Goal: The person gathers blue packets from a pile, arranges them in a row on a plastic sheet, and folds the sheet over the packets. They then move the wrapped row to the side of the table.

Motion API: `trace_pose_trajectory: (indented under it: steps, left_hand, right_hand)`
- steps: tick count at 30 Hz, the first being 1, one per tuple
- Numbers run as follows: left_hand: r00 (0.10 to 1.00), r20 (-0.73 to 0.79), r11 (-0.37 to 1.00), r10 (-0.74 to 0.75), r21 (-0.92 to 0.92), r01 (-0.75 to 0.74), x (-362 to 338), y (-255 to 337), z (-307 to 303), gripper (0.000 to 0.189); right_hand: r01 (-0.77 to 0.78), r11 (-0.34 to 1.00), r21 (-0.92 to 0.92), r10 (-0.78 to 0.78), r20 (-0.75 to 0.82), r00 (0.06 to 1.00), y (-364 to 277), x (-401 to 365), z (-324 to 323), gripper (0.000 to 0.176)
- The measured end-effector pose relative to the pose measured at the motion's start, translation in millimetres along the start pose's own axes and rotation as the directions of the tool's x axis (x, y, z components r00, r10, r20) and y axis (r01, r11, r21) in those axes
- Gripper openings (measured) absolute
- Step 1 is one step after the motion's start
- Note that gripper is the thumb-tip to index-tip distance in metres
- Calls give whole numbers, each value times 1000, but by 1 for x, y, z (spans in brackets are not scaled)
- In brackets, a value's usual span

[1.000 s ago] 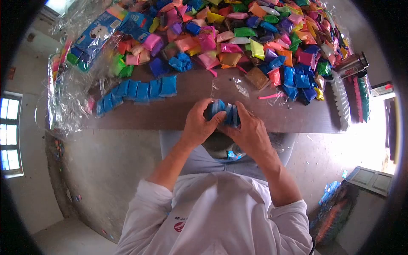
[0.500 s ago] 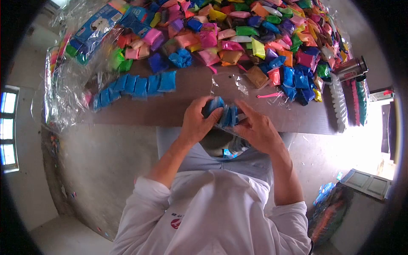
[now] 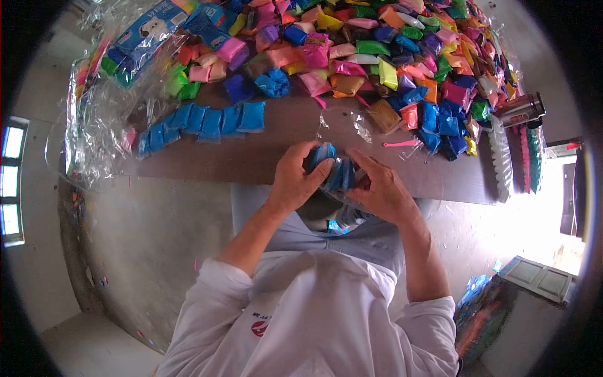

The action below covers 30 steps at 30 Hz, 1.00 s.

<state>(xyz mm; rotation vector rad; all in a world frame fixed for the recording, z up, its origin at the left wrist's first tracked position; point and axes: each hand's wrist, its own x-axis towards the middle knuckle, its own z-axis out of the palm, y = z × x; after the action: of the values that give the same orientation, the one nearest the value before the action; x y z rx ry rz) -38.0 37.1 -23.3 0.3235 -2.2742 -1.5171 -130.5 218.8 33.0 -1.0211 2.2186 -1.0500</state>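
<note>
Fingers of the left hand (image 3: 295, 179) closed on a small stack of blue packets (image 3: 339, 173); fingers and thumb of the right hand (image 3: 384, 191) parted around the stack's other side, firm grip or not can't tell. Stack is at the table's (image 3: 195, 164) near edge, over the lap. Clear film shows by it; can't tell if it's a bag. Each packet sealed, blue filling. Beyond left hand: row of blue packets (image 3: 212, 124), some overlapping. Farther: heap of filled packets (image 3: 339, 50), many colours. Far left: printed blue bag (image 3: 147, 28) beside crumpled clear plastic (image 3: 100, 141). Right: pink stick (image 3: 399, 144), then metallic cup (image 3: 521, 110) lying tilted, contents not visible.
</note>
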Motion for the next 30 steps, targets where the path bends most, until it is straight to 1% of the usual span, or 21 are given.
trace_pose_trajectory:
  steps: [1,3,5,7,9,10,12,13,15,16,18,19,20,22,23,24,25,26,28,29,30]
  left_hand:
    - [1000,12,999,24,30,-25,0,-2,0,40]
    - [999,3,999,41,27,-41,1,-3,0,40]
    - [998,-10,998,55,25,-54,0,-3,1,40]
    - [999,-21,999,24,22,-24,0,1,1,36]
    - [999,-33,999,19,39,-18,0,1,3,36]
    - [999,-42,998,16,57,-14,0,1,3,36]
    - [999,-38,999,-4,32,5,-2,-1,4,36]
    - [1000,-18,1000,-21,2,21,-2,-1,4,36]
    - [998,-62,1000,8,8,-8,-2,0,5,36]
    - [995,-86,999,44,10,-43,-2,1,5,36]
    - [991,-105,997,80,32,-77,-1,1,5,37]
    - [988,-103,993,116,45,-112,0,0,6,37]
    - [983,-101,988,150,58,-145,-1,1,6,37]
    - [982,-147,992,123,53,-116,-2,5,6,38]
    - [970,-173,986,168,27,-166,-2,1,9,38]
    - [957,-200,976,212,2,-216,-3,-1,9,39]
    - [975,-173,989,142,-24,-148,-4,3,8,40]
    - [971,-193,989,142,-18,-149,-5,3,8,40]
    - [993,-96,997,76,-8,-77,-4,2,5,37]
    - [997,-55,999,53,-9,-54,-4,5,2,37]
    - [996,-74,998,56,-6,-57,-4,3,2,37]
  right_hand:
    - [0,1000,-1,0,1,1000,0,0,-1,67]
    - [-30,990,-140,35,31,999,-3,1,-4,67]
    - [-34,993,-109,36,24,999,-9,0,-8,66]
    - [-36,996,-79,38,16,999,-10,-1,-11,66]
    - [-81,995,-62,83,37,996,-8,-1,-14,60]
    - [-70,995,-65,73,46,996,-13,-1,-17,60]
    - [-154,983,-96,151,-35,988,-32,3,-26,50]
    - [-135,986,-99,133,-21,991,-42,7,-29,50]
    - [21,996,-84,-36,-173,984,-60,15,-32,39]
    - [41,996,-85,-54,-159,986,-69,25,-30,39]
    - [328,896,-299,-369,-90,925,-87,55,-25,34]
    - [374,884,-282,-407,-69,911,-93,70,-15,25]
    - [394,875,-282,-424,-55,904,-97,86,-7,25]
    - [467,748,-471,-426,198,883,-103,119,11,42]
    - [488,736,-470,-443,212,871,-105,135,21,42]
    - [465,740,-485,-369,284,885,-106,150,32,49]
    - [440,743,-505,-289,351,891,-105,162,44,56]
    - [458,732,-504,-301,364,882,-102,171,53,56]
    - [567,651,-504,-481,304,822,-89,187,66,47]
    - [582,639,-503,-491,315,812,-80,195,74,47]
    - [547,640,-540,-429,340,837,-78,201,81,59]
